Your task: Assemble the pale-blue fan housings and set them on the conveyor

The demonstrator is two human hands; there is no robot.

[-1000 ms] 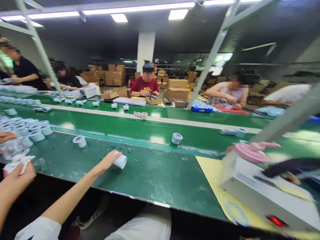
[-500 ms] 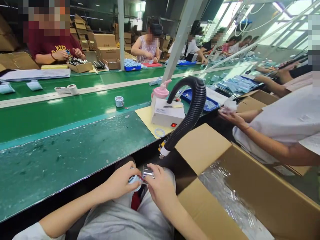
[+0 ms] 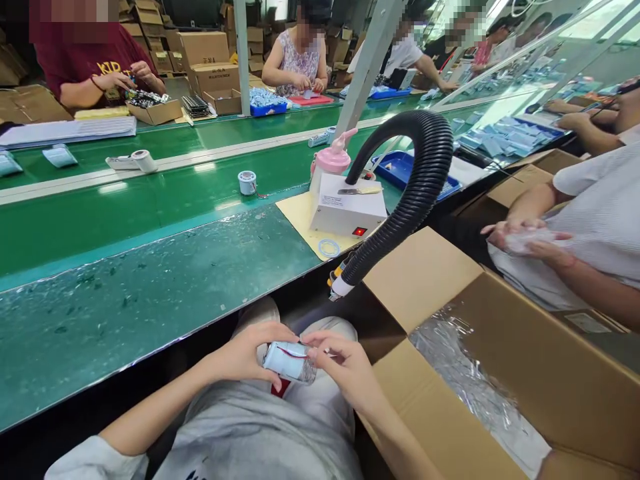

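Above my lap, my left hand (image 3: 267, 345) is wrapped around a light-blue cylindrical battery pack (image 3: 285, 361), thumb below and fingers above. The pack lies roughly sideways, with a clear, shiny plastic sleeve (image 3: 307, 375) around its right end. A red wire (image 3: 293, 353) runs along the pack to the fingertips of my right hand (image 3: 343, 360), which pinch it at that end. A small white tip, perhaps a connector, shows between the right fingers. Nearby hangs the nozzle (image 3: 341, 288) of a black flexible hose (image 3: 425, 180).
A white box (image 3: 347, 207) with a lit red switch stands on yellow card by a pink-topped bottle (image 3: 333, 160). An open carton (image 3: 540, 360) of clear plastic pieces is at my right. Another battery pack (image 3: 247, 183) stands on the green belt (image 3: 190, 200). Co-workers sit opposite and at right.
The pack has turned sideways in my left hand, and the clear piece from my right hand is now at its right end. My right fingers have shifted to the wire. The view has tilted down.
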